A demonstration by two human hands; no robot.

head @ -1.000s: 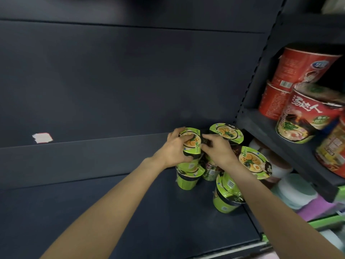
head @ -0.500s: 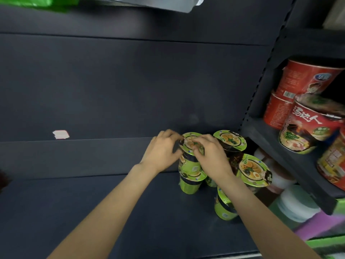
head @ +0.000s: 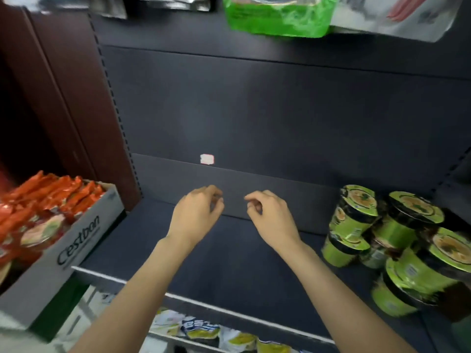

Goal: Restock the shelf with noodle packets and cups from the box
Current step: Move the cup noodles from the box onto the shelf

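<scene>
Several green noodle cups [head: 356, 225] stand stacked at the right end of the dark shelf [head: 229, 263]. A grey cardboard box [head: 68, 240] at the left holds several red-orange noodle packets [head: 51, 197]. My left hand [head: 196, 215] and my right hand [head: 270, 215] hover side by side over the middle of the shelf, fingers loosely curled, holding nothing. Both hands are well left of the cups and right of the box.
A green bag [head: 275, 16] and a white bag [head: 407, 16] hang from the shelf above. Packets [head: 216, 332] lie on the shelf below. A white sticker [head: 207, 159] marks the back panel. A brown upright [head: 63, 98] stands at the left.
Both hands have let go of the top green cup and moved left, away from the stack. The view has swung left, bringing the box of packets into sight.
</scene>
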